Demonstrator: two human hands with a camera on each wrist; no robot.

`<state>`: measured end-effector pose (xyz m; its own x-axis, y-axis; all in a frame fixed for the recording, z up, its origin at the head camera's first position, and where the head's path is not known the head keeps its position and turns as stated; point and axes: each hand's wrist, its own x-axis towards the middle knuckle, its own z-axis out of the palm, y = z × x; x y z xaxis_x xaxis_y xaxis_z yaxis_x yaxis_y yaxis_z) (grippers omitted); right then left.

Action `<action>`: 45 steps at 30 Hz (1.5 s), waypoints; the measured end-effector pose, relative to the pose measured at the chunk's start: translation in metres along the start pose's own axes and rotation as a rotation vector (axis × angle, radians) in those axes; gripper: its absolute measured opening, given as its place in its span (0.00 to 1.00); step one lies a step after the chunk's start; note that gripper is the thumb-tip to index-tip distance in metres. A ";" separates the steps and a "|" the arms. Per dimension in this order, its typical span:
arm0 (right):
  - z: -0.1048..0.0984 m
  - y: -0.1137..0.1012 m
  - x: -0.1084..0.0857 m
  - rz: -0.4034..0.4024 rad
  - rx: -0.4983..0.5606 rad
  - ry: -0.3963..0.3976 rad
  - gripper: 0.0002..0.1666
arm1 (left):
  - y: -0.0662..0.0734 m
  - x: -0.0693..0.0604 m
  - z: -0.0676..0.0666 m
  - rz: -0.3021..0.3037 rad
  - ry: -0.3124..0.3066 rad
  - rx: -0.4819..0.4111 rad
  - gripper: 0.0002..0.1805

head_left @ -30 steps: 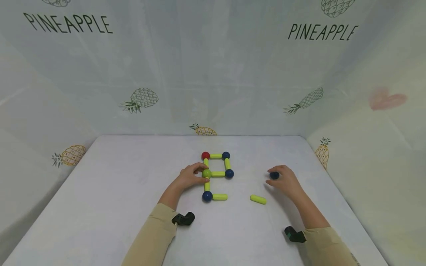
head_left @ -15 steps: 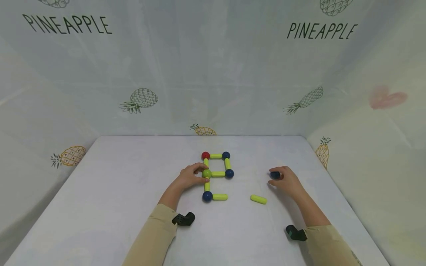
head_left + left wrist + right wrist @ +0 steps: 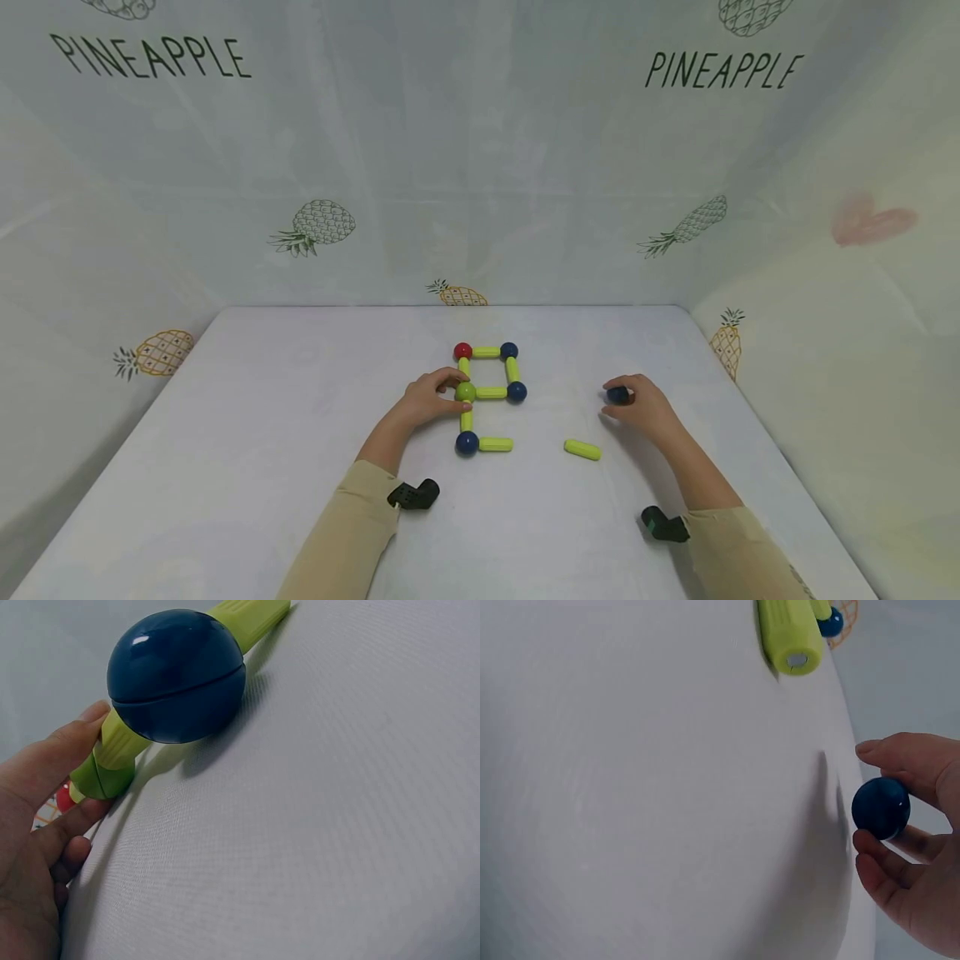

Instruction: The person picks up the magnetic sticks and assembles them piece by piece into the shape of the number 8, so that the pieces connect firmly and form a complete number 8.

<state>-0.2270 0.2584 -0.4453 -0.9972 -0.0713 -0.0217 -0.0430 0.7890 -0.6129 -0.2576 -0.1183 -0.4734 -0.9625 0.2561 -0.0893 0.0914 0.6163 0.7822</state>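
Note:
On the table, balls and yellow-green rods form a P-like figure with a rod at its foot. My left hand (image 3: 431, 397) holds it at the green ball (image 3: 466, 392), thumb on the rod below (image 3: 118, 742) in the left wrist view. A red ball (image 3: 463, 351) and blue balls (image 3: 509, 351) mark its other corners; the lower blue ball (image 3: 177, 676) bears the foot rod (image 3: 496, 445). To the right, my right hand (image 3: 647, 407) holds a separate blue ball (image 3: 881, 808) among its curled fingers, just above the table.
A loose yellow-green rod (image 3: 582, 450) lies between the figure and my right hand. The white table (image 3: 300, 375) ends at a pineapple-print curtain (image 3: 480, 167) behind and at both sides. Dark wrist cameras (image 3: 414, 495) sit on both sleeves.
My right hand, with the blue ball in it, shifts slightly right and then back left. The left hand and the figure stay put.

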 end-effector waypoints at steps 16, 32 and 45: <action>0.005 -0.028 -0.008 -0.032 0.017 -0.038 0.20 | 0.001 -0.001 0.000 -0.006 -0.001 -0.008 0.24; 0.018 -0.055 -0.015 -0.079 0.040 -0.089 0.17 | 0.004 -0.002 0.000 -0.001 -0.009 -0.009 0.24; 0.030 -0.075 -0.021 -0.048 0.014 -0.124 0.16 | 0.005 -0.004 -0.001 0.003 -0.002 -0.013 0.24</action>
<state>-0.2015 0.1821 -0.4226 -0.9788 -0.1846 -0.0888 -0.0891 0.7741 -0.6268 -0.2539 -0.1171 -0.4682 -0.9617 0.2595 -0.0884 0.0909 0.6059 0.7903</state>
